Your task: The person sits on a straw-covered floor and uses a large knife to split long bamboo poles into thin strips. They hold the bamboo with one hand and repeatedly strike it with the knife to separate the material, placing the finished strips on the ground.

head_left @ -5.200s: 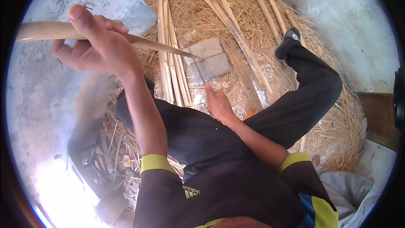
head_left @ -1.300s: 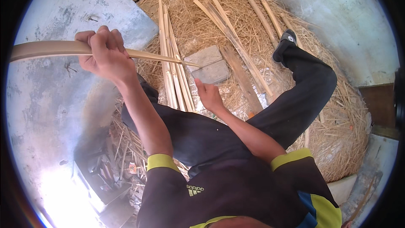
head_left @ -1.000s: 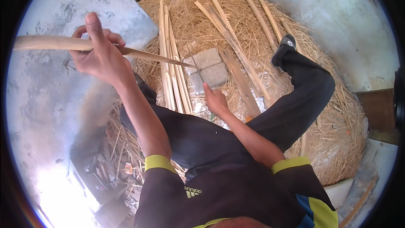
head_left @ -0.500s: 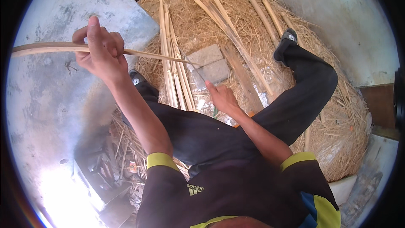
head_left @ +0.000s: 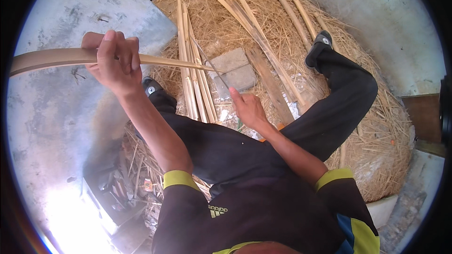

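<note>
A person is sitting on straw-covered ground, legs stretched out, and is working a long pale bamboo strip [head_left: 70,57]. The left hand [head_left: 112,61] is raised and is closing its fingers around the strip near its middle, the thumb pointing up; the strip's wide end is running out beyond the hand to the person's left, while its tapered end is reaching toward the other hand. The right hand [head_left: 248,108], lower down and just above the thigh, is curling shut around the handle of a thin blade [head_left: 209,62] (the grip itself is partly hidden), whose tip is angling up to meet the strip's narrow end. Judging from this, the person is splitting or shaving the strip, and the next move is calling for a steady draw of blade against strip. Just beyond the right hand a grey stone block [head_left: 231,69] is lying on the straw [head_left: 376,127], with cut bamboo slats [head_left: 193,80] beside it.
</note>
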Demonstrator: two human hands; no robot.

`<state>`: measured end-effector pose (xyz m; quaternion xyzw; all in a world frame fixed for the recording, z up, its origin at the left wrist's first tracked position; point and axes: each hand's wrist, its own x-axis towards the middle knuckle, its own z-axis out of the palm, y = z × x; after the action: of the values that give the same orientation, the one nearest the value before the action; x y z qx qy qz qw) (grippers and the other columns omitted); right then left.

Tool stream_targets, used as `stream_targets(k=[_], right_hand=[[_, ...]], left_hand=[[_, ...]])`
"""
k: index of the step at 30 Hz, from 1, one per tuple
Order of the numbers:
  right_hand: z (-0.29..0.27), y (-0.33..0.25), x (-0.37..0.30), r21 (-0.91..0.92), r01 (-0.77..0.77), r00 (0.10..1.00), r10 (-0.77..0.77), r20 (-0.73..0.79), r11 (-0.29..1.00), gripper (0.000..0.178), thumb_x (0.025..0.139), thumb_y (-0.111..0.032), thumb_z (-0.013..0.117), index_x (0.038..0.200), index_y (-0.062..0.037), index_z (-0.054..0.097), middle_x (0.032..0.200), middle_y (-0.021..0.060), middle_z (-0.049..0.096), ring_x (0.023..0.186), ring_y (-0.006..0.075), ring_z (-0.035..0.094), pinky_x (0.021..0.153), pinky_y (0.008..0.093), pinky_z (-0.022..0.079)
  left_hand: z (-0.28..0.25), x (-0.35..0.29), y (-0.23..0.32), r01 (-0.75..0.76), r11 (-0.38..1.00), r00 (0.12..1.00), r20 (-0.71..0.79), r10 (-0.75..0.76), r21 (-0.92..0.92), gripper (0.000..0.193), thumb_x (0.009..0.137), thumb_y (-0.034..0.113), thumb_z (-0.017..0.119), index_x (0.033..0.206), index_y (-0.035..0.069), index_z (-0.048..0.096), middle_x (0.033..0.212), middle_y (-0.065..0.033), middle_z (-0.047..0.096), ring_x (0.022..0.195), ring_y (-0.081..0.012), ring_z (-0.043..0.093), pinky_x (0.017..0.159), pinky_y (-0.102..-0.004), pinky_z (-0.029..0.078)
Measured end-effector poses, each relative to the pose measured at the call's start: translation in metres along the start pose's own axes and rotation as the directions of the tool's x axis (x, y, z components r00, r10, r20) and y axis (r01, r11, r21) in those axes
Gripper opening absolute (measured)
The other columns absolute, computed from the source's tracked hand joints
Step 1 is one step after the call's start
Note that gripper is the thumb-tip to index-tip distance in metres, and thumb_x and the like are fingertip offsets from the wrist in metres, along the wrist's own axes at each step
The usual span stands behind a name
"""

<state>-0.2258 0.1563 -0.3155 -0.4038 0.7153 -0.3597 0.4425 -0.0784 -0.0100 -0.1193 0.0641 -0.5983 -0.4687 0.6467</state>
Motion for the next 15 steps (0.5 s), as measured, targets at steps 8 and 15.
stream_targets(k=[8, 15], right_hand=[[0.043, 0.028, 0.011, 0.203, -0.459, 0.889, 0.445, 0.111, 0.865, 0.068, 0.094, -0.059, 0.041, 0.062, -0.0007, 0.053, 0.046, 0.0034, 0.045, 0.036, 0.0145, 0.043, 0.038, 0.0318, 0.033], [0.021, -0.008, -0.005, 0.503, 0.014, 1.0, -0.022, 0.01, 0.864, 0.064, 0.096, -0.056, 0.038, 0.06, -0.0041, 0.048, 0.045, 0.0018, 0.04, 0.036, 0.0105, 0.038, 0.037, 0.0298, 0.029]], left_hand=[[-0.01, 0.001, -0.002, 0.017, 0.996, 0.996, 0.093, -0.009, -0.088, 0.023, 0.086, -0.004, 0.049, 0.07, 0.008, 0.037, 0.043, 0.0014, 0.032, 0.029, -0.0055, 0.02, 0.028, -0.0223, 0.017], [-0.036, 0.002, -0.005, -0.047, 0.992, 0.971, 0.229, 0.072, -0.113, 0.022, 0.088, -0.004, 0.046, 0.074, 0.011, 0.037, 0.042, 0.0038, 0.031, 0.028, -0.0062, 0.023, 0.03, -0.0232, 0.017]])
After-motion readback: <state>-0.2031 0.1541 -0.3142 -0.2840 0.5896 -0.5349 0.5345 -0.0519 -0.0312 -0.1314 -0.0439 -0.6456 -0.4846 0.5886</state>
